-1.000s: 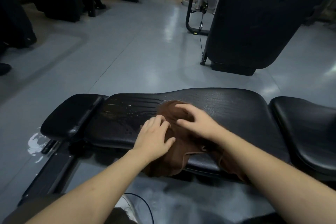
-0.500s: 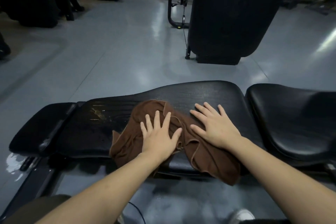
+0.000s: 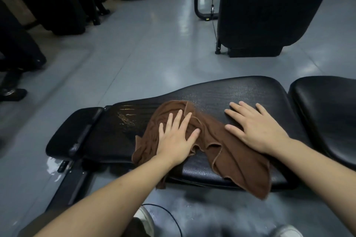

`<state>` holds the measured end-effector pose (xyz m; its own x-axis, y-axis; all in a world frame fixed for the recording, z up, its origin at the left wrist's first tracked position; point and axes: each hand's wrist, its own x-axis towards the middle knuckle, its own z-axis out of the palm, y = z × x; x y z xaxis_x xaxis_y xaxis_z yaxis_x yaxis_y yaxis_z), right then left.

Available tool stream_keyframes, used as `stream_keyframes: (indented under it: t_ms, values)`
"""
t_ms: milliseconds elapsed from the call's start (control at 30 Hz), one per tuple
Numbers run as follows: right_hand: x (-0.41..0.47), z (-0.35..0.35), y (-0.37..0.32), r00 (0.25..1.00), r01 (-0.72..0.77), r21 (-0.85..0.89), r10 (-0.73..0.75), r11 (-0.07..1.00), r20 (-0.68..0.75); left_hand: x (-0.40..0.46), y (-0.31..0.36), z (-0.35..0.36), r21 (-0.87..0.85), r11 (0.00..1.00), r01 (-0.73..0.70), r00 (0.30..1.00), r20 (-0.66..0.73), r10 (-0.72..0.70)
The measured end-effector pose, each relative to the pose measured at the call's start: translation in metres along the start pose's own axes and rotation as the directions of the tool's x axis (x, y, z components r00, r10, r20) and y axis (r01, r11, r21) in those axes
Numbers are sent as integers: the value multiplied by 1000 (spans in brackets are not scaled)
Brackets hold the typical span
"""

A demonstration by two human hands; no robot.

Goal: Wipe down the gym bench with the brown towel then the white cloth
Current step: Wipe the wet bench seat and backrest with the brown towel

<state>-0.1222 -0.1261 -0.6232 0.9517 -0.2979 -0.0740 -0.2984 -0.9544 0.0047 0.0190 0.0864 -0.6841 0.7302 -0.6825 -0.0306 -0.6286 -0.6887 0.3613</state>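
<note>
Where the glossy grey floor runs back to a bulky black machine on thin metal feet, the gym bench lies across the foreground, its long padded top of grained black vinyl widening toward the right, with a rounded seat pad just beside that end and a smaller pad at the left. A wet, shiny patch sits on the vinyl left of the brown towel, a soft, rumpled cloth with a stitched hem, spread on the bench and drooping over its near edge. The left hand presses flat on the towel, fingers straight and fanned. The right hand lies flat too, fingers spread on bare vinyl, its heel seemingly on the towel's edge, though that contact is hard to make out. A thin black cable curves over the floor below.
</note>
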Motion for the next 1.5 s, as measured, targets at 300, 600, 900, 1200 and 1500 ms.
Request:
stream_keyframes:
  t_ms: [300, 600, 900, 1200, 1500]
  values:
    - [33, 9, -33, 999, -24, -29, 25, 999, 39, 39, -40, -8, 37, 999, 37, 999, -12, -36]
    - [42, 13, -41, 999, -39, -45, 39, 998, 16, 83, -103, -24, 29, 996, 83, 996, 35, -84]
    - [42, 12, -45, 998, -48, -99, 51, 994, 26, 80, -116, -26, 59, 991, 121, 991, 42, -124]
    - [41, 10, -45, 998, -44, -96, 48, 994, 38, 16, -100, -27, 147, 985, -87, 985, 163, 62]
    - [40, 8, -46, 998, -40, -90, 45, 995, 53, -23, -143, -38, 10, 937, -348, 916, 216, 338]
